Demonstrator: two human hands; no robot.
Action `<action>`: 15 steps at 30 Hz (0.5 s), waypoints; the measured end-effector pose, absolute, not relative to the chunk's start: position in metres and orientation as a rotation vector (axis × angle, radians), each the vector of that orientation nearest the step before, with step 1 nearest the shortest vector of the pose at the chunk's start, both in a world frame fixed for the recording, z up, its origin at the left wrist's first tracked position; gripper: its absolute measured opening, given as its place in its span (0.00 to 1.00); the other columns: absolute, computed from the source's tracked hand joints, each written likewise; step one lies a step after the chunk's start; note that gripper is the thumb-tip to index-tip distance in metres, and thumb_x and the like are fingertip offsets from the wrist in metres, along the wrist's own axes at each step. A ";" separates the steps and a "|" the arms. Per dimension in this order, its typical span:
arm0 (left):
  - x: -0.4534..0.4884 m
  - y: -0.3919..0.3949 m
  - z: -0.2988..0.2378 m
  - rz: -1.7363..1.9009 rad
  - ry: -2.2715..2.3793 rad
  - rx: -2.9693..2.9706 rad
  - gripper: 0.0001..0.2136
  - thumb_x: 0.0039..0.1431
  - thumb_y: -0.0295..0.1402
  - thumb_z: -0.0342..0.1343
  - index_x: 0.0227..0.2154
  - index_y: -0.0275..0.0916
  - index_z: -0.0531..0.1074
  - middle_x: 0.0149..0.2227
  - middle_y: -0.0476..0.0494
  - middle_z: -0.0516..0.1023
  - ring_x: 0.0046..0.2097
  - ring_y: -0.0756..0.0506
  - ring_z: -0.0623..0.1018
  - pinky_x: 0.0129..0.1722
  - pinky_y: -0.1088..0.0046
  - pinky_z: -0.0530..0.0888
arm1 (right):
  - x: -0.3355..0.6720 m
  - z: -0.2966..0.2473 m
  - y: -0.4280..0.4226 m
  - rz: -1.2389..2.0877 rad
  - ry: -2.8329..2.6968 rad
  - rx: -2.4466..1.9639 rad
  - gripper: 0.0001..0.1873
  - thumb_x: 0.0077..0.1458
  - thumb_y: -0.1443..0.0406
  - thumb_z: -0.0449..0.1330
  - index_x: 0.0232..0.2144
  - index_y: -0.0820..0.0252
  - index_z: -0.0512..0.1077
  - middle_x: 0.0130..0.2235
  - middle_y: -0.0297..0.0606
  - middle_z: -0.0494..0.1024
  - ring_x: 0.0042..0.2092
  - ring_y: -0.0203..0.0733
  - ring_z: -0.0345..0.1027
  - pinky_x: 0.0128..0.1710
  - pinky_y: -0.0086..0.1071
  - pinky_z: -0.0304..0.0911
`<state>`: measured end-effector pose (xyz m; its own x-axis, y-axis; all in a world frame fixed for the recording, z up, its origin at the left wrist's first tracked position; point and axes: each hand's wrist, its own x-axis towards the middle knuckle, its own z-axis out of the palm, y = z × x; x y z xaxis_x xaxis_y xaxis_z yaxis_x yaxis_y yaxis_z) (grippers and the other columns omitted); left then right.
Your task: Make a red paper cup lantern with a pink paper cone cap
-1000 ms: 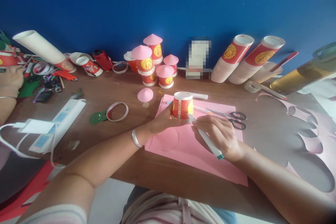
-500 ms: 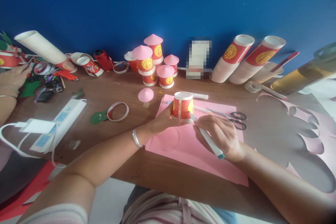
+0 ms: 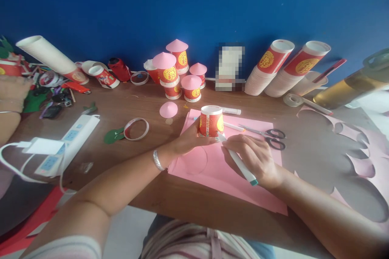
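Note:
A red paper cup (image 3: 212, 124) with a yellow print stands upside down, its white base up, over the pink paper sheets (image 3: 234, 182). My left hand (image 3: 190, 139) is closed around the cup's lower left side. In my right hand (image 3: 253, 151) is a white marker (image 3: 242, 166) with a green end, its tip against the cup's lower right edge. Scissors (image 3: 270, 135) with black handles lie on the sheets behind my right hand, beside a white pen (image 3: 234, 126). A pencilled circle shows on the paper below my left hand.
Several cups with pink cone tops (image 3: 191, 83) stand at the back. One loose pink cone (image 3: 168, 109) lies nearer. Stacked cups (image 3: 279, 60), a tape roll (image 3: 293, 100) and pink scraps (image 3: 361, 166) are rightward; a power strip (image 3: 75, 133) and another person's hand (image 3: 13, 91) are leftward.
The marker tip and my right hand have shifted slightly down along the cup's edge. My left hand stays on the cup. The other person's hand at the left has moved a little.

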<state>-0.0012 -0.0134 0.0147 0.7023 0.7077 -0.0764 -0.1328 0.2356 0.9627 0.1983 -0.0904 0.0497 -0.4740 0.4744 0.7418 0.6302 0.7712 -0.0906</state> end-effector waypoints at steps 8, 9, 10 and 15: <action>-0.003 -0.013 0.012 0.613 0.530 1.215 0.19 0.55 0.38 0.70 0.47 0.39 0.73 0.43 0.43 0.76 0.47 0.43 0.75 0.49 0.64 0.71 | 0.197 0.049 -0.090 -0.272 -2.128 -0.771 0.11 0.58 0.76 0.59 0.43 0.62 0.70 0.30 0.38 0.77 0.29 0.38 0.72 0.27 0.30 0.70; -0.003 -0.013 0.012 0.612 0.532 1.216 0.19 0.54 0.38 0.70 0.47 0.39 0.73 0.42 0.43 0.76 0.46 0.43 0.75 0.49 0.65 0.71 | 0.197 0.049 -0.090 -0.267 -2.124 -0.775 0.11 0.58 0.76 0.60 0.43 0.62 0.70 0.30 0.38 0.77 0.29 0.38 0.72 0.27 0.31 0.70; -0.003 -0.013 0.012 0.612 0.532 1.218 0.19 0.54 0.38 0.70 0.46 0.39 0.73 0.42 0.43 0.76 0.46 0.44 0.74 0.49 0.65 0.71 | 0.198 0.049 -0.090 -0.262 -2.117 -0.781 0.11 0.58 0.76 0.60 0.43 0.63 0.70 0.30 0.39 0.77 0.30 0.39 0.73 0.27 0.31 0.70; -0.002 -0.013 0.012 0.616 0.536 1.238 0.20 0.54 0.39 0.70 0.47 0.39 0.73 0.43 0.42 0.76 0.47 0.42 0.75 0.50 0.63 0.71 | 0.199 0.047 -0.090 -0.228 -2.115 -0.790 0.12 0.58 0.77 0.60 0.44 0.64 0.71 0.32 0.41 0.78 0.30 0.40 0.73 0.29 0.32 0.70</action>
